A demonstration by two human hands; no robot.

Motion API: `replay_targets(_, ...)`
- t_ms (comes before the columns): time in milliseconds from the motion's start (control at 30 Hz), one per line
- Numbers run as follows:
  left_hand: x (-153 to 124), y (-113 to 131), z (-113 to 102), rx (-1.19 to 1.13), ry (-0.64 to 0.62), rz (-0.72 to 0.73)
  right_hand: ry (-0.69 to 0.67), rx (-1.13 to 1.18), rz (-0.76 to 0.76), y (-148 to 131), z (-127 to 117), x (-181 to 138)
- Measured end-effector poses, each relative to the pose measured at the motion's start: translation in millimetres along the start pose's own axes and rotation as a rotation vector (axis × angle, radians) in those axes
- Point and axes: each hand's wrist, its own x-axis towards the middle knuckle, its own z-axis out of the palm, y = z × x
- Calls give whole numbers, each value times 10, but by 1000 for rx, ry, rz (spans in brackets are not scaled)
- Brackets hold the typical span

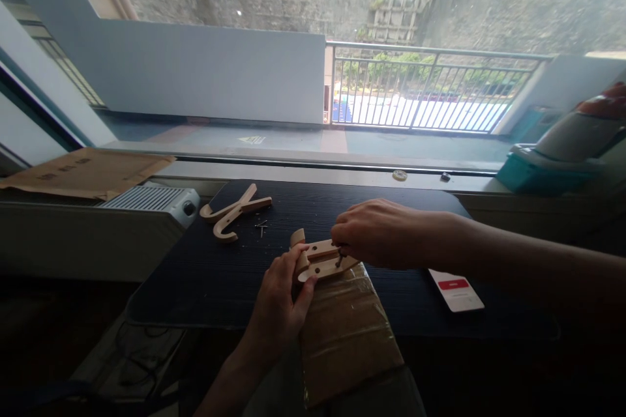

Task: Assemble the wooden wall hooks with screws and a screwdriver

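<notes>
My left hand (282, 293) is closed around the curled ends of light wooden hooks (323, 270) lying side by side, with dark holes drilled through them. My right hand (369, 229) pinches a small dark metal screw (339, 258) that stands at a hole in the nearer hook; its upper part is hidden by the fingers. Beneath the hooks is a tape-covered cardboard piece (349, 332) that reaches toward me. To the left, two more wooden hooks (235, 212) lie crossed on the dark table (210, 287), beside several loose screws (261, 228).
A white and red card or box (456, 290) lies under my right forearm. On the window sill (342, 172) are a tape roll (400, 175) and a small dark object (445, 177). A teal box (542, 169) stands right; a brown envelope (83, 172) rests on a white heater (151, 202) at left.
</notes>
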Motion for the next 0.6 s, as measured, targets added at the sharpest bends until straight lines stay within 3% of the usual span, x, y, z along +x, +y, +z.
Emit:
replay_targets(367, -8, -17, 10, -6, 14, 10, 80, 199, 315, 154, 91, 111)
replay_targets(600, 9, -3, -2, 13, 1, 20, 29, 130, 173, 100, -73, -33)
